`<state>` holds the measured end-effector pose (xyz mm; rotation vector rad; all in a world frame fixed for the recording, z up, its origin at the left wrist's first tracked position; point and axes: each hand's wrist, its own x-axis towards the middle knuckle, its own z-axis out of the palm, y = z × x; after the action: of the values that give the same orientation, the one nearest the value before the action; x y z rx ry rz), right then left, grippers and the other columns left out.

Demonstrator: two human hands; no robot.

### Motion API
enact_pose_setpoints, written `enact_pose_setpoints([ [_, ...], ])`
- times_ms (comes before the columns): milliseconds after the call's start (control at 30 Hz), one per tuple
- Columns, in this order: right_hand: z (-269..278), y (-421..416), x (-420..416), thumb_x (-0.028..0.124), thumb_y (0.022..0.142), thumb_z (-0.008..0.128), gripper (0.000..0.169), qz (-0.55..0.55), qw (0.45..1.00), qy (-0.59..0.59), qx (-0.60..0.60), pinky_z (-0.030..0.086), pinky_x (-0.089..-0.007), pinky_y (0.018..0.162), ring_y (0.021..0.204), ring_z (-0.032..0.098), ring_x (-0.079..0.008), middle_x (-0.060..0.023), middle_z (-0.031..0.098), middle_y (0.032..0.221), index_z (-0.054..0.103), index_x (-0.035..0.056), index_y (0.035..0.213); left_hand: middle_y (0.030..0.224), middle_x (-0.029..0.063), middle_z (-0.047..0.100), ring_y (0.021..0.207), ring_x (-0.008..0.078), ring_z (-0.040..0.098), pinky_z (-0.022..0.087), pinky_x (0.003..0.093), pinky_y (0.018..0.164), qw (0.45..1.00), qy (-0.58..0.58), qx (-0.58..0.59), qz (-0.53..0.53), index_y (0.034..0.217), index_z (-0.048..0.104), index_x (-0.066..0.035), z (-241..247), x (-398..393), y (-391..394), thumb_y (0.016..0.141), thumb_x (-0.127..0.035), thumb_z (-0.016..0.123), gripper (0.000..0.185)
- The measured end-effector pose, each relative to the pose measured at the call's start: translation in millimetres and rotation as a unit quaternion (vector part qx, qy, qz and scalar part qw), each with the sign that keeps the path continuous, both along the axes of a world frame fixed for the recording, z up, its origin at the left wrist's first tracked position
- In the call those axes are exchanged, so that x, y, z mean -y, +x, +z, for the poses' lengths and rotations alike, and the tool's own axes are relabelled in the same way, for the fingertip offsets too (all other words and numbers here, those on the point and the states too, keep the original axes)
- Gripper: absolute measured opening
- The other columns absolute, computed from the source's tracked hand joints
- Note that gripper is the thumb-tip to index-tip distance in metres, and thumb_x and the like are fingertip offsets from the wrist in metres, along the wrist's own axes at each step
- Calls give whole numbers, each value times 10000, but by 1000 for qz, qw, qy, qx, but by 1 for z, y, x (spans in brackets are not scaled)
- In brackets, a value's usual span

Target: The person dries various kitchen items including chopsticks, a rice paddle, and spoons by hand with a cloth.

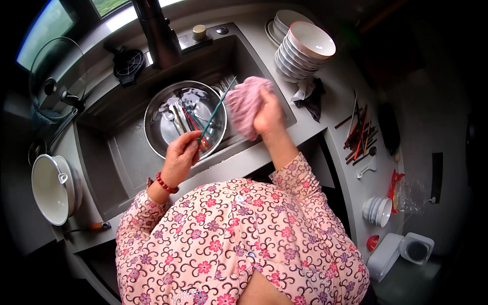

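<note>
My left hand point(182, 154) pinches the lower end of a thin green chopstick point(218, 106), which slants up to the right above a round metal basin point(148, 131). Water, spoons and several chopsticks point(190, 118) of different colours lie in this basin, which stands in the dark sink point(126, 160). Bunched in my right hand point(271, 114) is a pink cloth point(246, 105), close to the chopstick's upper end; whether they touch I cannot tell.
Stacked bowls point(310, 40) stand on the counter right of the sink, with a dark cloth point(314, 103) beside them. Further right lie loose chopsticks point(358, 133) and small bowls point(383, 211). Left are a white pot point(51, 190), an orange-handled tool point(97, 226) and a glass lid point(59, 76). The faucet point(158, 34) rises behind.
</note>
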<state>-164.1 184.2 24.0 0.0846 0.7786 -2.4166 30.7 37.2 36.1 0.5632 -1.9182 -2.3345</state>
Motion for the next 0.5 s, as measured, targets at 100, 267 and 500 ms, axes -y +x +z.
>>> enact_pose_setpoints([
  [100,10,41,18,145,930,355,302,86,992,-17,-91,401,-421,949,1036,533,-288,-170,523,1124,405,-25,1175,658,-5,523,513,53,455,371,185,444,999,41,-27,10,1020,531,17,-16,-17,-25,882,-31,471,158],
  [267,15,56,14,32,897,362,288,123,985,12,-117,432,-400,919,988,555,-251,-134,515,1096,396,3,1181,689,38,552,536,81,514,427,206,454,993,102,-49,-27,905,525,16,-22,-25,-51,869,-29,499,63],
  [500,-2,55,15,-17,886,362,203,36,991,68,-111,538,-341,736,786,572,-164,-76,522,936,452,24,1064,741,53,569,557,106,539,462,222,498,990,132,-15,-57,960,513,24,-30,-43,-53,885,-37,471,106],
])
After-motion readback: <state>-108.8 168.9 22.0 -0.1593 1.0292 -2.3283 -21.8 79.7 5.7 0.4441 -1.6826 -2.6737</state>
